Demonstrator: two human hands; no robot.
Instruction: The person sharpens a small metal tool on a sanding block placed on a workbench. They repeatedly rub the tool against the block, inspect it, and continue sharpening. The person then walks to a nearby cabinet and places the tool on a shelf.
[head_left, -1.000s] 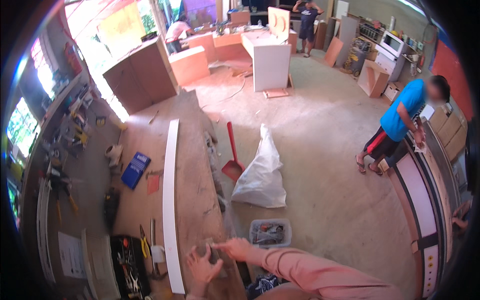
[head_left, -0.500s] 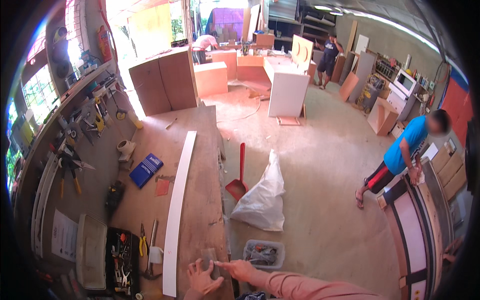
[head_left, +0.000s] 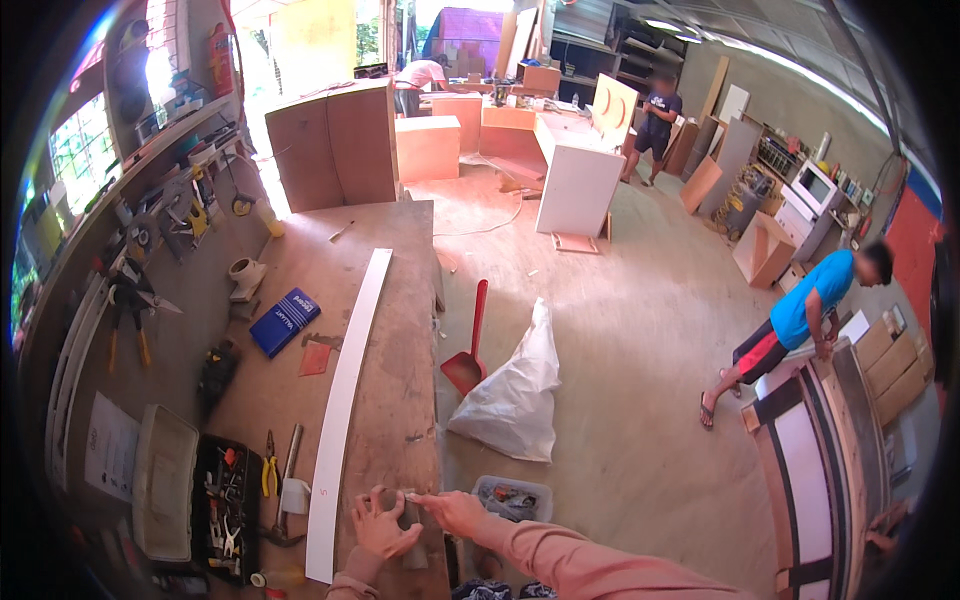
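Note:
My left hand (head_left: 385,525) rests on the wooden bench (head_left: 395,400) near its right edge, fingers spread over a small flat, greyish-brown strip (head_left: 413,545). From the right, my right hand (head_left: 455,513) reaches in with its fingers closed in a pinch, the tips touching the strip's far end beside my left fingers. What those fingers hold, if anything, is too small to make out. Left of my hands lies a long white strip (head_left: 345,420), slightly bowed in this view.
Left on the bench are a hammer (head_left: 290,480), yellow-handled pliers (head_left: 269,470), an open toolbox (head_left: 225,515) and a blue box (head_left: 284,322). A red dustpan (head_left: 465,370), white sack (head_left: 515,400) and plastic tub (head_left: 515,497) stand right. A person in blue (head_left: 810,300) bends over a panel.
The view has shifted slightly. My hands have moved a little farther up the bench, still together at the small strip. The person in blue has lowered their hands; the far standing person has dropped a raised arm.

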